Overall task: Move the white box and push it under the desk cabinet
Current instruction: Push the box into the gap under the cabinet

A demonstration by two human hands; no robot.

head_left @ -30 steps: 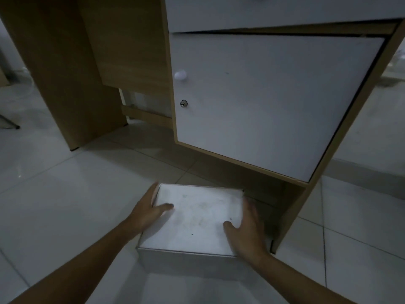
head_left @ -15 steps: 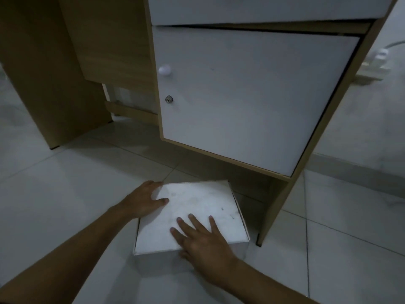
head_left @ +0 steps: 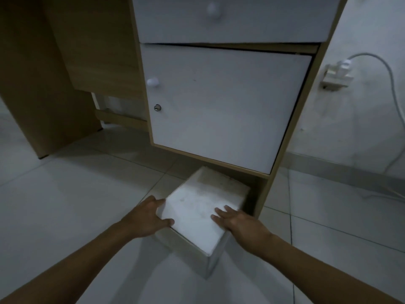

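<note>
- The white rectangular cardboard box (head_left: pixel 202 212) is seen on the pale tiled floor (head_left: pixel 72 194), turned at an angle, with its far corner just inside the gap below the wood-framed desk cabinet (head_left: pixel 221 106); most of the box is still out in front of the cabinet.
- The left hand (head_left: pixel 147 218) is laid against the box's left side, its fingers (head_left: pixel 163 221) spread and wrapped over the near-left edge, the thumb on the upper rim.
- The right hand (head_left: pixel 240 221) is pressed flat on the lid near the box's right edge, its fingers (head_left: pixel 220 215) open and extended; nothing is gripped by it.
- The cabinet's white door (head_left: pixel 223 110) carries a round white knob (head_left: pixel 152 81) and a small metal lock (head_left: pixel 157 108); a white drawer front (head_left: pixel 232 18) is seen above it.
- The cabinet's right wooden side panel (head_left: pixel 262 194) stands just beside the box's right corner, bounding the gap on that side.
- To the left of the cabinet, a brown wooden leg panel (head_left: pixel 43 84) is set on the floor, well apart from the box.
- To the right of the cabinet, a white wall socket with a plug (head_left: pixel 337 75) and a white cable (head_left: pixel 392 84) are mounted on the wall.
- The space under the cabinet is in deep shadow, so its depth cannot be made out.
- The scene is dim and no writing or label can be read on the box.
</note>
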